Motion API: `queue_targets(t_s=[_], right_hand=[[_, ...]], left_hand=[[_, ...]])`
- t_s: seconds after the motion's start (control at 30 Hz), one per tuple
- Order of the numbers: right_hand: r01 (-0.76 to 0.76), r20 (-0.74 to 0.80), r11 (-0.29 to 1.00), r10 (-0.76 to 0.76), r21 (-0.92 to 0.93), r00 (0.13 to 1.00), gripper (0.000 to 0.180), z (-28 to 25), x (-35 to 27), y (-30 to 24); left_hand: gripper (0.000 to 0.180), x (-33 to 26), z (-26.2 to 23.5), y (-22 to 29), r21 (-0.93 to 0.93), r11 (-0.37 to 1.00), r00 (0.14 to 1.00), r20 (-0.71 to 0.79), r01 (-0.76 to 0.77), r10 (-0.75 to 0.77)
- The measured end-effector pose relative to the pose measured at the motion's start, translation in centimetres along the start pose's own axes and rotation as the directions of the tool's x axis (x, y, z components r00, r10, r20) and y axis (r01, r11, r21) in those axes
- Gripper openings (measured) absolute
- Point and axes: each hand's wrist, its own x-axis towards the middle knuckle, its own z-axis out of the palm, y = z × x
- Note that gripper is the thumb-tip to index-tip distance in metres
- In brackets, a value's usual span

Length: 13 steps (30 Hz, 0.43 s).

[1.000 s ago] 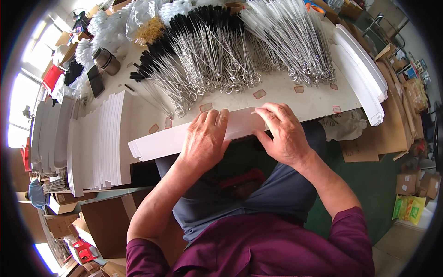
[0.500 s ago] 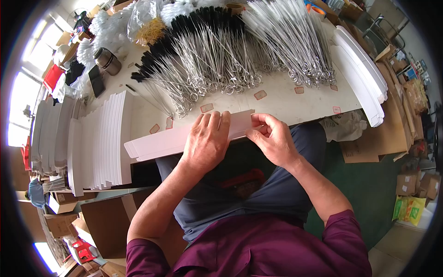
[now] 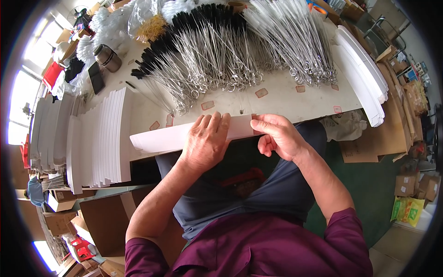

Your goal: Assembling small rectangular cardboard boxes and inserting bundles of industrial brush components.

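Observation:
A long narrow white paper box (image 3: 161, 137) lies along the table's front edge, just above my lap. My left hand (image 3: 206, 141) rests over its middle, fingers close together across the top and gripping it. At the box's right end is my right hand (image 3: 279, 137), with the thumb and forefinger pressed on the end and the other fingers curled below. Its hold there is partly hidden. Beyond the box lie piles of thin wire brushes with ring ends, some with black bristles (image 3: 207, 23), others with white bristles (image 3: 281, 23).
Stacks of flat white boxes (image 3: 104, 138) stand at the left, and more white boxes (image 3: 362, 74) lie at the right edge. A metal flask (image 3: 108, 59) and a dark phone (image 3: 96, 78) sit at the far left. Open cardboard cartons (image 3: 110, 221) stand below the table.
The box's left end, which showed a flap and crease, now looks smoother and has turned slightly. My right hand has shifted a little right, its thumb straighter and lower fingers more curled.

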Motion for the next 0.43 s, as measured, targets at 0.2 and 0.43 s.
queue_targets(t_s=[0.2,0.43], right_hand=[[0.029,-0.018,0.997,-0.031,-0.070,0.999,0.045,-0.3,0.1,0.4],[0.428,0.353,-0.054,-0.664,-0.902,0.659,0.067,1.2,0.5,0.3]], left_hand=[[0.061,-0.2,-0.2,-0.4,-0.046,0.998,0.998,0.052,0.035,-0.033],[0.064,0.7,-0.2,-0.2,-0.081,0.991,0.985,0.146,0.103,-0.090]])
